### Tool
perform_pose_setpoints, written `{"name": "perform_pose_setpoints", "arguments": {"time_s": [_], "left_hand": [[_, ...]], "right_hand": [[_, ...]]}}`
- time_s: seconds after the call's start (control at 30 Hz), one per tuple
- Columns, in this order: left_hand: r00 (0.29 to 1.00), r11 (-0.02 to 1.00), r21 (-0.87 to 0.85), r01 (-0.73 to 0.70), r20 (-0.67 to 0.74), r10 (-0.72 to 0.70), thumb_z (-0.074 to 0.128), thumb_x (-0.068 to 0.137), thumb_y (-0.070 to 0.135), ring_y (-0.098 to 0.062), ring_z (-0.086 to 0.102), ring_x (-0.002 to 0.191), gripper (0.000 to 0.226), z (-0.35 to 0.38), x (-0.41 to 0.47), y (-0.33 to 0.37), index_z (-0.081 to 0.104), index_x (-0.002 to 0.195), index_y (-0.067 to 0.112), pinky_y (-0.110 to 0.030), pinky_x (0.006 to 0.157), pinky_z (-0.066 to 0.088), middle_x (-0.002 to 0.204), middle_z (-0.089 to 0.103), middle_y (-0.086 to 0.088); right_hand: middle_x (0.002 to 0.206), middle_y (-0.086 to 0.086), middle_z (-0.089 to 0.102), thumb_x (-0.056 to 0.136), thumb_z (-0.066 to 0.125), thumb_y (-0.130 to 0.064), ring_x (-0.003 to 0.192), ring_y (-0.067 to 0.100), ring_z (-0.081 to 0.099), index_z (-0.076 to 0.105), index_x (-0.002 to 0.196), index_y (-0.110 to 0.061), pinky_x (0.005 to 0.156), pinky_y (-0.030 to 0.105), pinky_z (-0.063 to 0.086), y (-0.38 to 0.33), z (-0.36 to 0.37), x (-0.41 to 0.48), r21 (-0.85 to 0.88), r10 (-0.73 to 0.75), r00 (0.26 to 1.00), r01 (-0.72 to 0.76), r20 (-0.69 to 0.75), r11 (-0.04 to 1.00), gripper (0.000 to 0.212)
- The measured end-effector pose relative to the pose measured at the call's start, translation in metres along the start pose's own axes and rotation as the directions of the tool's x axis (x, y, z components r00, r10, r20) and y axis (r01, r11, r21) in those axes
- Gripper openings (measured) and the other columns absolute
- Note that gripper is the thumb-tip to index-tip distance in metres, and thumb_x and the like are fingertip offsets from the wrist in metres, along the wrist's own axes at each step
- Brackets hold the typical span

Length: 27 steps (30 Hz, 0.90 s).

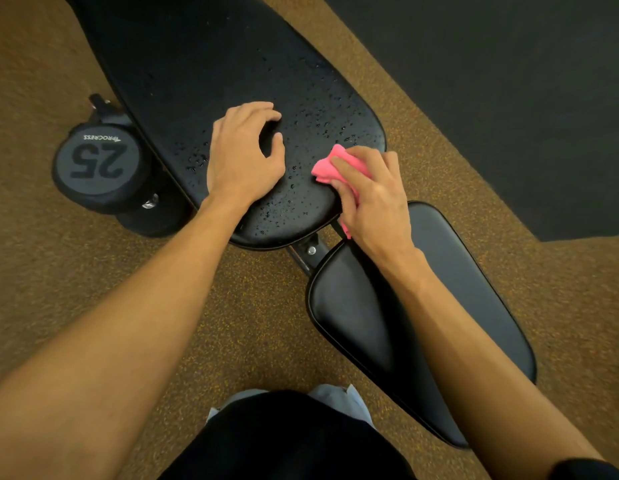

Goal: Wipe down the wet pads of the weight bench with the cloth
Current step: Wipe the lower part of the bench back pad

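Head view: looking straight down at a black weight bench. The long back pad is the surface (232,64), and it's beaded with water drops toward its rounded near end.
Cloth (327,166): pink, bunched up, on the surface by the right edge of that near end.
Right hand (374,202): fingers curled over the cloth, gripping it against the surface.
Left hand (244,161): on the surface near the left edge, fingers bent, tips touching, holding nothing.
Seat pad (353,323): just beyond the near end, glossy.
Dumbbell (100,161): marked 25, on the floor (41,64) beside the left edge.
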<state>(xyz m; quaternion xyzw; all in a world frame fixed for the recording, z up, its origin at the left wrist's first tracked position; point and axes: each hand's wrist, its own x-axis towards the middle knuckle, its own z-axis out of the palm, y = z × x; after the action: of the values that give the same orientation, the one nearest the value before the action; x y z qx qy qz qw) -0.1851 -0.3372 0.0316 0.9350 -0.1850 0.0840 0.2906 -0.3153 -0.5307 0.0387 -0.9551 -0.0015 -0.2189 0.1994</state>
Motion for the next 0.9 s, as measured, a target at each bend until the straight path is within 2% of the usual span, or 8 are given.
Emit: {"name": "perform_pose_setpoints", "arguments": {"time_s": [0.1, 0.27, 0.37, 0.43, 0.53, 0.6, 0.8, 0.9], "left_hand": [[1.0, 1.0, -0.002, -0.001, -0.005, 0.001, 0.055, 0.099, 0.036, -0.012, 0.05, 0.137, 0.037, 0.001, 0.0, -0.001, 0.068, 0.132, 0.025, -0.035, 0.118, 0.034, 0.145, 0.061, 0.01], [1.0, 1.0, -0.005, 0.0, -0.004, 0.0, 0.055, 0.099, 0.036, -0.012, 0.05, 0.137, 0.037, 0.0, 0.002, -0.002, 0.068, 0.132, 0.025, -0.035, 0.118, 0.033, 0.145, 0.06, 0.01], [1.0, 1.0, -0.005, 0.006, -0.003, -0.006, 0.055, 0.099, 0.036, -0.012, 0.05, 0.136, 0.036, 0.0, 0.002, 0.0, 0.068, 0.131, 0.025, -0.035, 0.118, 0.033, 0.144, 0.06, 0.01], [1.0, 1.0, -0.001, 0.004, -0.001, -0.004, 0.055, 0.099, 0.036, -0.011, 0.05, 0.135, 0.036, 0.0, 0.001, 0.0, 0.068, 0.13, 0.026, -0.034, 0.117, 0.033, 0.144, 0.06, 0.01], [1.0, 1.0, -0.001, 0.0, -0.008, 0.0, 0.055, 0.098, 0.036, -0.011, 0.05, 0.134, 0.035, 0.0, 0.002, 0.0, 0.068, 0.13, 0.025, -0.031, 0.116, 0.032, 0.143, 0.061, 0.011], [1.0, 1.0, -0.006, 0.001, -0.01, -0.001, 0.055, 0.098, 0.036, -0.011, 0.051, 0.133, 0.035, 0.0, 0.002, 0.0, 0.068, 0.129, 0.025, -0.028, 0.115, 0.03, 0.143, 0.061, 0.011], [1.0, 1.0, 0.008, -0.001, -0.009, 0.001, 0.055, 0.097, 0.035, -0.012, 0.051, 0.133, 0.035, -0.001, 0.002, 0.001, 0.068, 0.128, 0.025, -0.026, 0.112, 0.028, 0.142, 0.061, 0.01], [1.0, 1.0, 0.004, 0.002, -0.012, -0.002, 0.056, 0.097, 0.034, -0.012, 0.051, 0.133, 0.035, -0.001, 0.003, 0.001, 0.068, 0.128, 0.024, -0.024, 0.11, 0.026, 0.141, 0.061, 0.01]], "right_hand": [[0.125, 0.009, 0.068, 0.109, 0.066, -0.02, 0.101, 0.032, 0.054, 0.08, 0.123, -0.014, 0.094, 0.043, 0.052, -0.01, 0.008, 0.013, 0.035, 0.026, 0.999, -0.025, -0.034, 0.999, 0.021], [0.113, 0.01, 0.067, 0.109, 0.065, -0.02, 0.094, 0.03, 0.052, 0.08, 0.124, -0.016, 0.087, 0.033, 0.051, -0.015, -0.004, -0.002, 0.063, -0.122, 0.992, 0.12, 0.017, 0.991, 0.021], [0.111, 0.007, 0.065, 0.109, 0.063, -0.028, 0.097, 0.029, 0.05, 0.081, 0.121, -0.019, 0.079, 0.033, 0.049, -0.003, -0.008, 0.009, 0.037, 0.041, 0.999, -0.04, -0.012, 0.998, 0.023], [0.113, 0.008, 0.064, 0.109, 0.061, -0.028, 0.102, 0.031, 0.051, 0.081, 0.119, -0.018, 0.082, 0.037, 0.049, -0.004, 0.001, 0.025, 0.024, 0.143, 0.99, -0.142, -0.02, 0.99, 0.024], [0.114, 0.009, 0.064, 0.108, 0.065, -0.026, 0.104, 0.031, 0.051, 0.082, 0.12, -0.018, 0.088, 0.033, 0.048, -0.016, 0.009, 0.031, 0.065, 0.035, 0.999, -0.037, 0.032, 0.997, 0.022], [0.115, 0.008, 0.064, 0.107, 0.065, -0.03, 0.104, 0.028, 0.052, 0.08, 0.124, -0.02, 0.084, 0.03, 0.049, -0.017, -0.001, 0.022, 0.074, -0.039, 0.996, 0.032, 0.085, 0.997, 0.025], [0.118, -0.002, 0.068, 0.103, 0.07, -0.027, 0.111, 0.018, 0.06, 0.076, 0.133, -0.02, 0.097, 0.008, 0.033, -0.017, -0.017, 0.043, 0.224, 0.254, 0.967, -0.254, 0.028, 0.941, 0.032], [0.121, -0.003, 0.069, 0.103, 0.069, -0.03, 0.113, 0.013, 0.061, 0.075, 0.135, -0.022, 0.102, 0.021, 0.046, -0.027, -0.01, 0.044, 0.251, 0.23, 0.972, -0.233, 0.042, 0.94, 0.033]]}}
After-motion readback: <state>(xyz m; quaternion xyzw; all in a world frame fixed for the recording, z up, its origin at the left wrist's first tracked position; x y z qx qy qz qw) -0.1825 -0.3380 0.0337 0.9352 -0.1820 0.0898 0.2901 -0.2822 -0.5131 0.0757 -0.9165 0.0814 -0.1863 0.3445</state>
